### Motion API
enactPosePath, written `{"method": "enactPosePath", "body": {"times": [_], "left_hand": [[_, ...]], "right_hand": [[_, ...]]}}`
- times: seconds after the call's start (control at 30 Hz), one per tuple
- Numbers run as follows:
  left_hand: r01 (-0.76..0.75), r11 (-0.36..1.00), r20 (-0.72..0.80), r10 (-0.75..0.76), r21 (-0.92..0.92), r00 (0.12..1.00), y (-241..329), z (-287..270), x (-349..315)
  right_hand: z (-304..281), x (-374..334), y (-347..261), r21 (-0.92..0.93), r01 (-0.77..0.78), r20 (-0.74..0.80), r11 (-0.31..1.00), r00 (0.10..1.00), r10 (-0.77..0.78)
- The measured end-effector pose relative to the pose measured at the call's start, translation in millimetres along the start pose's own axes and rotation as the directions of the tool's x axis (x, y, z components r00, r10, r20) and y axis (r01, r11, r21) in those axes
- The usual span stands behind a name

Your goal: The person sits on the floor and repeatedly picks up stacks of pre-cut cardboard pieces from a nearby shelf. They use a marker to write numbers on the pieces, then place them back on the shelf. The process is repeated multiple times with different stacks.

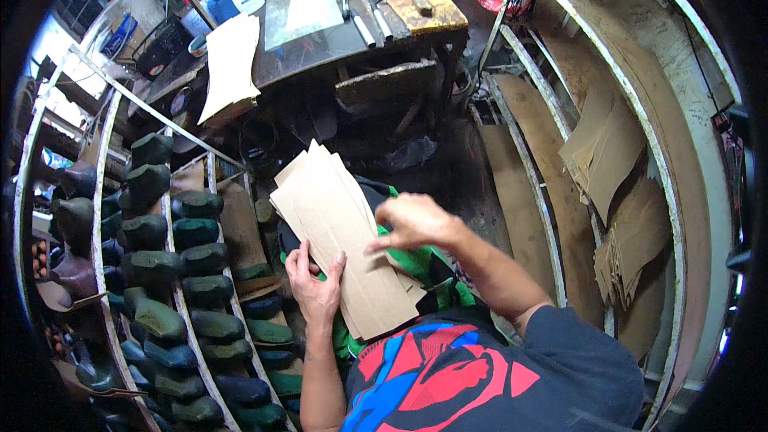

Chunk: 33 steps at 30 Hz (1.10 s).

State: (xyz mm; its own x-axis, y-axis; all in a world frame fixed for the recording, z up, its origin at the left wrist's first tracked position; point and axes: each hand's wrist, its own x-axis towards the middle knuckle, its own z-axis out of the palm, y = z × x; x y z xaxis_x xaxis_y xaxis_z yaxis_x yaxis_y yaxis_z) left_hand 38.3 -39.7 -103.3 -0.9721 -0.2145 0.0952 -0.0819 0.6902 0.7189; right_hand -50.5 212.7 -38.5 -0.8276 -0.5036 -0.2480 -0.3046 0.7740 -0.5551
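Left of the fanned stack of tan cardboard cut-outs (352, 232), curved metal racks of dark green shoe lasts (172, 264) stand within reach. The left hand (314, 286) grips the stack's lower edge, fingers closed, steadying it (over the lap). The right hand (416, 220) hovers above, fingers loosely curled, touching the top sheet.

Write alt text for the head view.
A person's left hand holds a fanned stack of tan cardboard strips while the right hand touches its top sheet. Dark green shoe lasts fill racks at left; a cluttered workbench stands ahead.
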Motion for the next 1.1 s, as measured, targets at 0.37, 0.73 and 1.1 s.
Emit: {"method": "enactPosePath", "body": {"times": [0.37,0.73,1.1], "left_hand": [[0.049,0.996,-0.065,-0.054,-0.072,0.996,7.0,5.4,-5.8],[0.094,0.992,-0.063,-0.1,-0.089,0.993,1.5,6.5,-1.2],[0.001,0.988,-0.105,-0.017,-0.155,0.994,-6.2,9.3,5.4]], "right_hand": [[-209.5,168.2,73.1,0.002,-0.155,-0.804,0.988,0.587,0.094],[-190.6,200.0,73.5,0.072,-0.359,-0.716,0.931,0.631,0.299],[-205.2,195.0,78.4,-0.222,-0.338,-0.736,0.915,0.674,0.07]]}}
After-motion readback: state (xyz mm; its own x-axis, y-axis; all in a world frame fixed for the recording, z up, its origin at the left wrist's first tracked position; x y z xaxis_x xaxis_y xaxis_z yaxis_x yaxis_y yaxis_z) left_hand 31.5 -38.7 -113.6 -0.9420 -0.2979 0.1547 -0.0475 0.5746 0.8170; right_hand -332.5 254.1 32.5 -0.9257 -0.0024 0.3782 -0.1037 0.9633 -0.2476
